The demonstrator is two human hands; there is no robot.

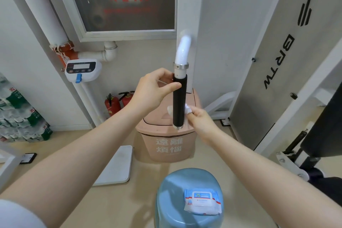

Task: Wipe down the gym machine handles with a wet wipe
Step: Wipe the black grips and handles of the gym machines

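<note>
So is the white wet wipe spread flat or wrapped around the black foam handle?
Wrapped: the white wet wipe shows on both sides of the black foam handle, pinched by the right hand.

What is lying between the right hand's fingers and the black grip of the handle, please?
In the head view, a white wet wipe lies there, wrapped round the lower part of the black grip; the right hand pinches it against the grip.

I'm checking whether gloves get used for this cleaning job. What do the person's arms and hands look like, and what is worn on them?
No gloves: the left hand and right hand are bare, with no rings, watch or bands visible. Both forearms are bare; a pale short sleeve shows at the left upper arm.
</note>
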